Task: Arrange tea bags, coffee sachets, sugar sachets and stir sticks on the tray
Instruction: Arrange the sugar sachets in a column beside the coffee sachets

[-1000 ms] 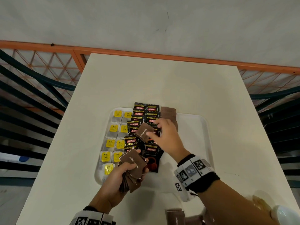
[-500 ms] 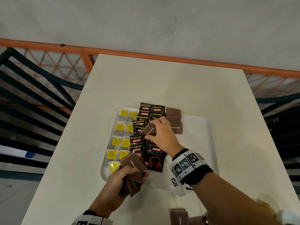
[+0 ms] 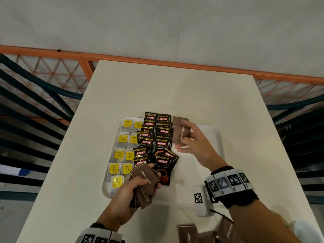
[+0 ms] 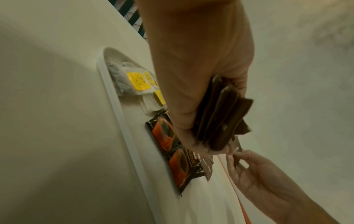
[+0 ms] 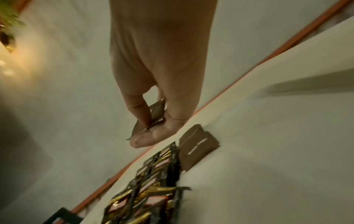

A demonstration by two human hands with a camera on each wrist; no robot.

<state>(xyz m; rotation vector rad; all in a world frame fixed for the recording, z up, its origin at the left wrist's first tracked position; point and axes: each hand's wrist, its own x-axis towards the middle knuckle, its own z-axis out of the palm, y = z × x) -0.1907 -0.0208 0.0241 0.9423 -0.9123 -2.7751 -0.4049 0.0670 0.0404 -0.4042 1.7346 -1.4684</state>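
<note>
— Overhead, the right hand [image 3: 192, 142] pinches one brown sugar sachet [image 3: 181, 133] above the tray [image 3: 214, 135], beside the coffee sachets [image 3: 158, 137].

— And the left hand [image 3: 133, 193]?

— Its fingers [image 3: 158, 185] clamp a fanned stack of sugar sachets [image 3: 145, 179] over the tray's near edge. That fan looks loose; a slack grip could spill it across the tea bags [image 3: 122, 153].

— The one aloft?

— Dropped askew, it might overlap the coffee column.

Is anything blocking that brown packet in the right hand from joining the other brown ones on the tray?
Nothing visible: the right hand holds the sugar sachet just above the brown row.
</note>
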